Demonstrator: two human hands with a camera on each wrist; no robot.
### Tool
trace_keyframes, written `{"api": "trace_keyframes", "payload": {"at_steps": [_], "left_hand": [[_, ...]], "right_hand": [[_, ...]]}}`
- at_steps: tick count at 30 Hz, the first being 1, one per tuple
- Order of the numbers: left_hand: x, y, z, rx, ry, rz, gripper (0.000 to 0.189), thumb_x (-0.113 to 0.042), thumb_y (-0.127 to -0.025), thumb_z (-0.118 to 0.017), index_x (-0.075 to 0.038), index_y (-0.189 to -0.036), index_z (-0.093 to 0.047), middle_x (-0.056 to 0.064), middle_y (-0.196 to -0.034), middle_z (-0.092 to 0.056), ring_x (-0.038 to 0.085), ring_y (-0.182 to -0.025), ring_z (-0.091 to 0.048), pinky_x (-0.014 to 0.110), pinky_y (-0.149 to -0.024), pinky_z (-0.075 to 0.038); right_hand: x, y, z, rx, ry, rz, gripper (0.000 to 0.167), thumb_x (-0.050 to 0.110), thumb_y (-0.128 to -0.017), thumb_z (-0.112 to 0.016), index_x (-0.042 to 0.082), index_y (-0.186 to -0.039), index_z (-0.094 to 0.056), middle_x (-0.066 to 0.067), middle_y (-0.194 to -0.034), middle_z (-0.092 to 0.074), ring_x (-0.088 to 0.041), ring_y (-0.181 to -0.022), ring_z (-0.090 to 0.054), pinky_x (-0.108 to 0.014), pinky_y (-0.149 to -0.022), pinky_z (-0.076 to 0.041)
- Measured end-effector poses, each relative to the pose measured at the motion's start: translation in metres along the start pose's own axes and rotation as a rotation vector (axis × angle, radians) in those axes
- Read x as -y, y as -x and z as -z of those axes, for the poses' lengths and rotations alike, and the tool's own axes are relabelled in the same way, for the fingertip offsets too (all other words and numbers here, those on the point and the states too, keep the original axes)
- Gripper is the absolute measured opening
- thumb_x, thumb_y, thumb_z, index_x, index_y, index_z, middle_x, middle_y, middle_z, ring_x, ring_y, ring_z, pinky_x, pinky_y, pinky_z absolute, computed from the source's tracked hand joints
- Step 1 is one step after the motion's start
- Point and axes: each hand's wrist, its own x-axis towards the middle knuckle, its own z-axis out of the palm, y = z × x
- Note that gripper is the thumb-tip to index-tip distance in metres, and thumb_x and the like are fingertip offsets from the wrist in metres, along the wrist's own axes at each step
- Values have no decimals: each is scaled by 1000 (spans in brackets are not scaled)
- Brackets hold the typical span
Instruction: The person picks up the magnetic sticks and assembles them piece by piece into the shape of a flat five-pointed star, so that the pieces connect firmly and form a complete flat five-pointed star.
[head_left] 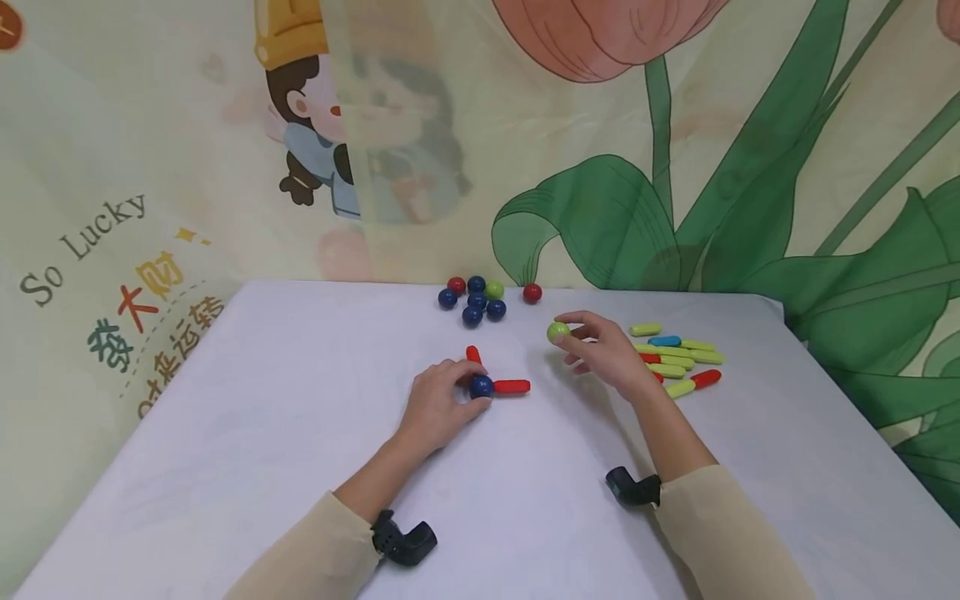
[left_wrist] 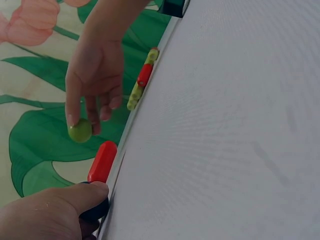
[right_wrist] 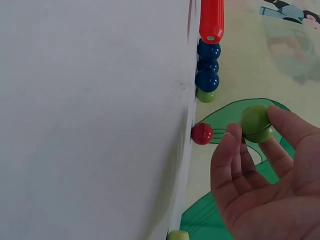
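My left hand (head_left: 437,402) pinches a dark blue ball (head_left: 482,387) between thumb and fingers, low over the white table. Two red rods are joined to that ball: one red rod (head_left: 513,387) points right, and a second red rod (head_left: 473,355) points toward the back. In the left wrist view the thumb covers most of the blue ball (left_wrist: 95,210). To the right, my right hand (head_left: 600,348) holds a light green ball (head_left: 557,332) between thumb and fingertips, raised above the table. The right wrist view shows this green ball (right_wrist: 256,122) with a seam line.
At the table's back lie several blue balls (head_left: 472,316), a red ball (head_left: 457,286), a green ball (head_left: 494,290) and another red ball (head_left: 532,293) a little apart. Right of my right hand is a pile of green rods (head_left: 675,361), with red ones and a blue rod (head_left: 664,341).
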Motion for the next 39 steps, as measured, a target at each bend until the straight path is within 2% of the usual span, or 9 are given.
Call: {"api": "trace_keyframes", "payload": {"at_steps": [15, 26, 39], "left_hand": [[2, -1, -1, -7, -3, -7, 38, -21, -85, -85, -19, -121, -73, 4, -113, -73, 24, -107, -64, 49, -99, -49], [1, 0, 0, -2, 5, 5, 38, -20, -85, -85, -19, -121, -73, 4, -112, -73, 23, -107, -63, 49, -99, -49], [0, 1, 1, 2, 18, 8, 39, -19, -86, -85, -19, -122, -72, 4, -115, -72, 24, -110, -63, 48, -100, -49]], "right_hand": [[-9, 27, 0, 48, 79, -9, 52, 42, -97, -70, 21, -143, -58, -14, -118, -65, -25, -91, -67, -29, -77, -58], [-15, 31, -6, 203, 175, 25, 39, 19, -93, -75, 19, -131, -64, -13, -125, -66, -26, -102, -63, -31, -77, -58], [-10, 26, -17, 238, 222, 72, 37, 11, -92, -73, 18, -128, -64, -13, -122, -66, -25, -96, -63, -33, -74, -59]]}}
